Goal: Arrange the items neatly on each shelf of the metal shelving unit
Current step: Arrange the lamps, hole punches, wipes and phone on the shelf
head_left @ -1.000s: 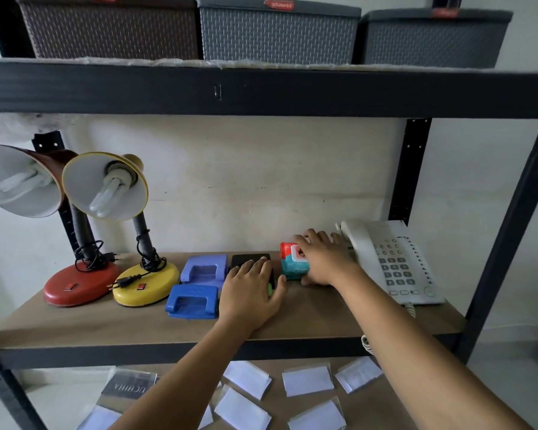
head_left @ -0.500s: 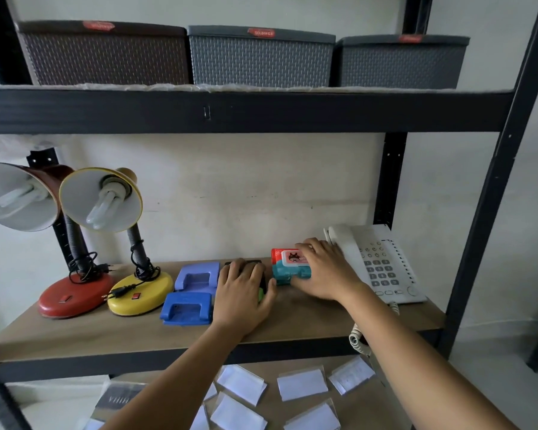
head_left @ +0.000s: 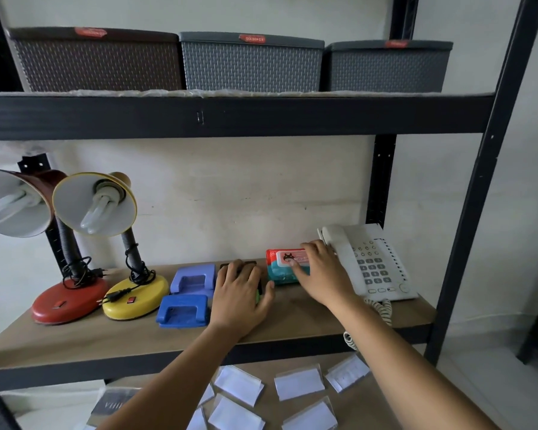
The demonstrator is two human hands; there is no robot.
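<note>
- Red and teal packet [head_left: 284, 268], with a small cartoon figure on a pale label whose writing is too small to read, lies near the back edge of the wooden middle shelf [head_left: 292, 318], right of centre.
- Right hand [head_left: 322, 274] lies over the packet's right end, fingers curled onto its top and thumb at its front face, holding it; the forearm reaches in from the lower right.
- Left hand [head_left: 241, 293] lies palm down, fingers gently curved and thumb out to the right, over a black object with a green edge [head_left: 257, 294], just left of the packet; whether it grips or only covers this cannot be told.
- White desk telephone [head_left: 367, 265] sits at the shelf's right end, touching the right hand's far side, its coiled cord hanging over the front edge.
- Two blue hole punches [head_left: 185, 297] sit just left of the left hand, one behind the other.
- Yellow desk lamp [head_left: 118, 243] and red desk lamp [head_left: 44, 243] stand toward the shelf's left end, cords wound round their necks.
- On the upper shelf a brown woven-pattern box [head_left: 97, 62] and two grey ones [head_left: 320, 65] stand in a row; the middle red label reads "GOLDEN", the rest being unclear.
- On the lower shelf, clear card holders with white inserts [head_left: 298, 383] lie scattered.
</note>
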